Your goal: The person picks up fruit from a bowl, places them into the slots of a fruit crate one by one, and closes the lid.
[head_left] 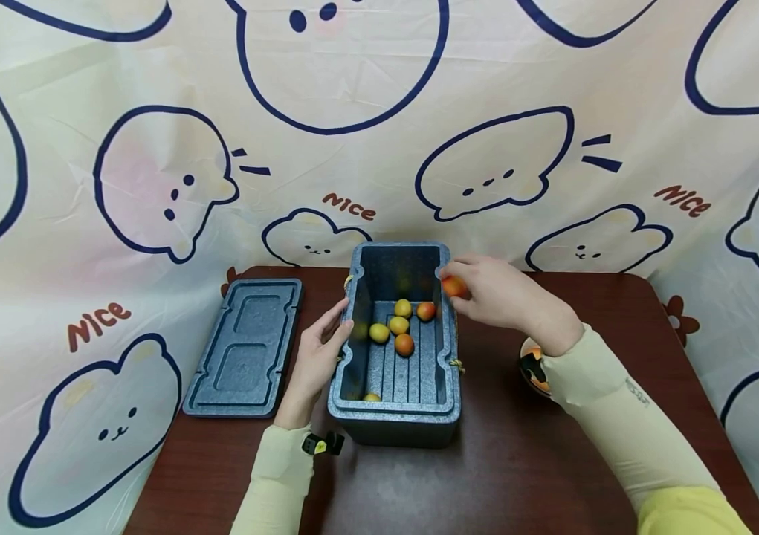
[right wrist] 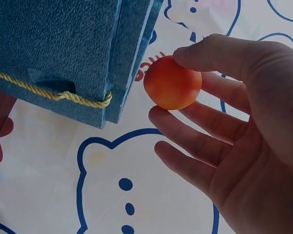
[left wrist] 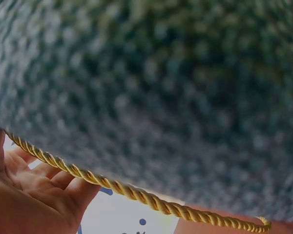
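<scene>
My right hand point(head_left: 489, 290) is at the right rim of a blue-grey cooler-like box point(head_left: 451, 349), pinching a small round orange-red fruit point(right wrist: 173, 83) between thumb and fingertips. That fruit is outside the box wall in the right wrist view. Inside the box lie several small fruits, among them a yellow one point(head_left: 379, 333), a red-orange one point(head_left: 426, 310) and an orange one point(head_left: 404, 345). My left hand point(head_left: 315, 353) rests on the left rim, thumb and fingertips touching it. A twisted yellow rope point(left wrist: 136, 194) runs along the box side, in front of the left fingers.
A matching blue-grey lid point(head_left: 245, 349) lies flat on the brown table point(head_left: 506, 431), left of the box. Partly hidden under the right wrist is a bowl point(head_left: 531, 375) with orange pieces in it. A cartoon-print cloth point(head_left: 379, 163) hangs behind the table.
</scene>
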`<state>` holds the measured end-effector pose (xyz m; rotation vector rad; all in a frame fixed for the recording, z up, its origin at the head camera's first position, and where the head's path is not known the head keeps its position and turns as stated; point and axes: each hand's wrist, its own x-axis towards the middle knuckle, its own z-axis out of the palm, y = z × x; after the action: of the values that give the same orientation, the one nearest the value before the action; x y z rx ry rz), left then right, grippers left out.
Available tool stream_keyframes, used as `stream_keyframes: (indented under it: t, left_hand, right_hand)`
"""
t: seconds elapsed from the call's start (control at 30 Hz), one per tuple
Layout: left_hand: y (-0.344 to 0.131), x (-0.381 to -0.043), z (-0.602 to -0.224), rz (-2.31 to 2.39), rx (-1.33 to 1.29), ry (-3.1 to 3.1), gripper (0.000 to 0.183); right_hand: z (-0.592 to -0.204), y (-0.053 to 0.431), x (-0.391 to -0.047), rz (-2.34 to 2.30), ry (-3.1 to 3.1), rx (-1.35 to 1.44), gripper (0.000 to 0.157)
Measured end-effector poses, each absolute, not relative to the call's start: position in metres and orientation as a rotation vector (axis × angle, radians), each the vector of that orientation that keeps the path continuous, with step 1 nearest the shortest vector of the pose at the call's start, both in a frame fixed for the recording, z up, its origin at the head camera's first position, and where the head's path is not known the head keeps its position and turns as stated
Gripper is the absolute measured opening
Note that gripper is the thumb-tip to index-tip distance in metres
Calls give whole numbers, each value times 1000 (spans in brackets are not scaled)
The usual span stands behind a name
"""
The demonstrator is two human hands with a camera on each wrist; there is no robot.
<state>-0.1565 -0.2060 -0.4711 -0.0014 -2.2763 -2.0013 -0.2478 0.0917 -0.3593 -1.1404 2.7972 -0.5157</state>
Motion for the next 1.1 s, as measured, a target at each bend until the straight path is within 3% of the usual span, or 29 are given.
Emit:
stream_keyframes:
  t: [1.1]
  left_hand:
    - [-206,-156,-471,-2016,-1,-2272,45]
  right_hand:
    - [-358,40,-248,-380,2685,-1265,38]
